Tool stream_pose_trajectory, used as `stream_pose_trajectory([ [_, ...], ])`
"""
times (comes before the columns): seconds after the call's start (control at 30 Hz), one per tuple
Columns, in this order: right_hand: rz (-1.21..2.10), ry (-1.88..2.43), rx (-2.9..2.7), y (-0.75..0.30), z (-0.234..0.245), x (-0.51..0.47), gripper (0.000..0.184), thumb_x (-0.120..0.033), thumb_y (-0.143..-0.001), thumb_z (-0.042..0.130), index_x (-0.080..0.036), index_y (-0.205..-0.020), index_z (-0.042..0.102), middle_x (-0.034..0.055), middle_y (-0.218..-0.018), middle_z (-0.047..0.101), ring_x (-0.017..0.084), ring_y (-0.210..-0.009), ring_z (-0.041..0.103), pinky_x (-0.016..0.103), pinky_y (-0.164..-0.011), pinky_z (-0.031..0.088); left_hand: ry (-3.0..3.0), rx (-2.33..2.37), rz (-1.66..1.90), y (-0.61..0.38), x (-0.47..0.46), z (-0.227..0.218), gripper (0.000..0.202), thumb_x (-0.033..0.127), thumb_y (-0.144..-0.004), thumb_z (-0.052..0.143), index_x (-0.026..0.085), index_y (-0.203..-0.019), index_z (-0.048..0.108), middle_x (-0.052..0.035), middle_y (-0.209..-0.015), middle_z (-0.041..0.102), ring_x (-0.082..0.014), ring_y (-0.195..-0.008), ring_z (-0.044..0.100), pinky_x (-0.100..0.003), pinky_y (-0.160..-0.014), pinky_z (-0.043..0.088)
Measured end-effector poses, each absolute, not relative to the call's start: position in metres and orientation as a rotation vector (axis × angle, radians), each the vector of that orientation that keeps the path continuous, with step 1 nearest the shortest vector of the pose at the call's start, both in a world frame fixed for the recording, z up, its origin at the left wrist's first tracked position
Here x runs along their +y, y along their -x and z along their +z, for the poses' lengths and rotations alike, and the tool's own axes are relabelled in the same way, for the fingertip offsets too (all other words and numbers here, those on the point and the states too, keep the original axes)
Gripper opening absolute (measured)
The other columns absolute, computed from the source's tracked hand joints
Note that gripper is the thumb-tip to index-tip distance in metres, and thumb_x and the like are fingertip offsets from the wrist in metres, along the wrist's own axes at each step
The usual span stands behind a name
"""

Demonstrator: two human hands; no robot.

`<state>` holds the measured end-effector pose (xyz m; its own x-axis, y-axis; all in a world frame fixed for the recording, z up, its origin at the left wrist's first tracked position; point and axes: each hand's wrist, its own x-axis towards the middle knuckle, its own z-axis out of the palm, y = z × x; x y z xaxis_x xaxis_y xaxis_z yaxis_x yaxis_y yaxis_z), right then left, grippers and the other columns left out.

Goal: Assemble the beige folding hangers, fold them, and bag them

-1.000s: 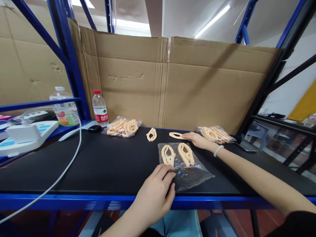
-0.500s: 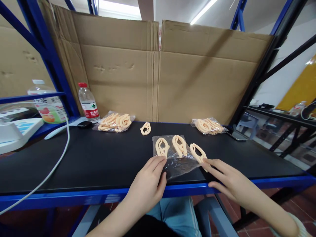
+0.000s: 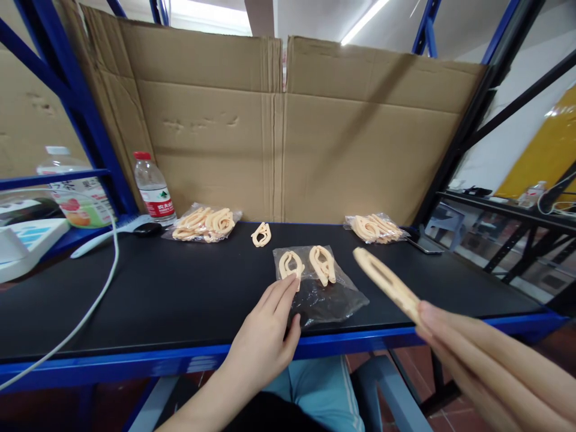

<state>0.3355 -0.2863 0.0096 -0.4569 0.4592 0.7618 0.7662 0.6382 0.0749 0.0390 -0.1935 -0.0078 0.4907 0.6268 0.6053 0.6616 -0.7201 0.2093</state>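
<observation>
My left hand lies near the table's front edge, fingers stretched flat onto the left side of a clear plastic bag. Two peach plastic clips rest on the bag's far end. My right hand is raised close to the camera at the lower right, fingers pressed together on one end of a third peach clip, which is lifted off the table and points up and left. A single loose clip lies farther back on the black tabletop.
Two bags of clips sit at the back: one at left, one at right. A water bottle, a white cable, a phone and a cardboard wall surround the surface. Blue shelf posts stand left.
My right hand took a clip from the back of the table, slid it beside the bag, then lifted it toward the camera. My left hand stayed on the bag.
</observation>
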Motion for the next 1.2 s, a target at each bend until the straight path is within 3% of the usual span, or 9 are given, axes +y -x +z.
stream_pose_trajectory([
  [0.1, -0.638, 0.813, -2.206, -0.298, 0.015, -0.288, 0.055, -0.025, -0.087, 0.05, -0.031, -0.141, 0.039, 0.0022, -0.121, 0.062, 0.028, -0.111, 0.059, 0.037, -0.086, 0.059, 2.68, -1.156, -1.084, -0.039, -0.193, -0.009, 0.054, 0.015, -0.087, 0.044, 0.015, -0.14, 0.032, -0.0138, -0.142, 0.04, -0.0255, -0.131, 0.038, -0.045, -0.106, 0.04],
  [0.23, -0.745, 0.577, -2.308, -0.245, 0.019, -0.251, 0.048, -0.007, -0.087, 0.036, -0.007, -0.132, 0.049, 0.0149, -0.108, 0.067, 0.026, -0.102, 0.063, 0.035, -0.078, 0.06, 2.689, -1.161, -1.131, -0.04, -0.192, -0.008, 0.058, 0.014, -0.087, 0.043, 0.016, -0.142, 0.027, -0.0136, -0.144, 0.036, -0.0252, -0.133, 0.036, -0.045, -0.107, 0.039],
  [0.37, -0.986, 0.601, -2.296, -0.214, 0.022, -0.204, 0.031, -0.003, -0.087, 0.042, 0.003, -0.109, 0.062, 0.0219, -0.101, 0.068, 0.026, -0.086, 0.067, 0.035, -0.068, 0.06, 2.65, -1.134, -1.177, -0.04, -0.192, -0.008, 0.06, 0.014, -0.086, 0.045, 0.016, -0.143, 0.025, -0.014, -0.144, 0.036, -0.0261, -0.133, 0.034, -0.046, -0.108, 0.038],
  [0.5, -0.974, 0.891, -2.409, -0.193, 0.014, -0.174, 0.031, -0.002, -0.084, 0.047, 0.005, -0.111, 0.059, 0.0247, -0.106, 0.064, 0.028, -0.085, 0.066, 0.037, -0.066, 0.059, 2.603, -1.166, -1.207, -0.04, -0.191, -0.009, 0.062, 0.014, -0.084, 0.048, 0.014, -0.142, 0.027, -0.0147, -0.145, 0.035, -0.0273, -0.134, 0.032, -0.046, -0.109, 0.036],
  [0.73, -0.63, 1.002, -2.564, -0.187, 0.01, -0.172, 0.032, -0.006, -0.083, 0.052, -0.003, -0.115, 0.058, 0.0203, -0.116, 0.061, 0.027, -0.111, 0.056, 0.041, -0.096, 0.047, 2.613, -1.19, -1.225, -0.04, -0.192, -0.009, 0.058, 0.014, -0.083, 0.047, 0.015, -0.139, 0.033, -0.0146, -0.14, 0.041, -0.0277, -0.13, 0.036, -0.047, -0.106, 0.039],
  [0.8, -0.436, 0.939, -2.601, -0.198, 0.027, -0.186, 0.031, -0.004, -0.081, 0.052, -0.008, -0.112, 0.06, 0.0171, -0.117, 0.061, 0.025, -0.112, 0.055, 0.039, -0.095, 0.047, 2.617, -1.19, -1.232, -0.039, -0.192, -0.008, 0.055, 0.014, -0.084, 0.047, 0.013, -0.137, 0.035, -0.0155, -0.137, 0.043, -0.0274, -0.128, 0.039, -0.046, -0.105, 0.04],
  [0.97, 0.096, 0.698, -2.515, -0.221, 0.086, -0.182, 0.033, 0.003, -0.077, 0.042, -0.016, -0.085, 0.068, 0.0019, -0.086, 0.07, 0.013, -0.08, 0.065, 0.023, -0.076, 0.051, 2.629, -1.229, -1.155, -0.037, -0.196, -0.001, 0.045, 0.017, -0.084, 0.048, 0.015, -0.129, 0.047, -0.014, -0.133, 0.047, -0.0273, -0.123, 0.044, -0.045, -0.1, 0.044],
  [1.1, -0.169, 0.727, -2.315, -0.206, 0.098, -0.093, 0.031, 0.002, -0.075, 0.045, -0.013, -0.088, 0.069, 0.0067, -0.096, 0.069, 0.02, -0.097, 0.062, 0.033, -0.089, 0.047, 2.612, -1.247, -1.073, -0.034, -0.197, 0.001, 0.034, 0.018, -0.083, 0.049, 0.018, -0.116, 0.057, -0.0118, -0.128, 0.052, -0.0279, -0.117, 0.049, -0.046, -0.094, 0.048],
  [1.2, -0.195, 0.749, -2.59, -0.183, 0.078, -0.013, 0.047, 0.007, -0.074, 0.042, -0.012, -0.111, 0.064, 0.0097, -0.111, 0.066, 0.02, -0.105, 0.06, 0.032, -0.092, 0.046, 2.594, -1.255, -1.072, -0.032, -0.195, 0.0, 0.027, 0.018, -0.083, 0.049, 0.019, -0.108, 0.061, -0.0104, -0.127, 0.053, -0.0275, -0.115, 0.05, -0.046, -0.093, 0.048],
])
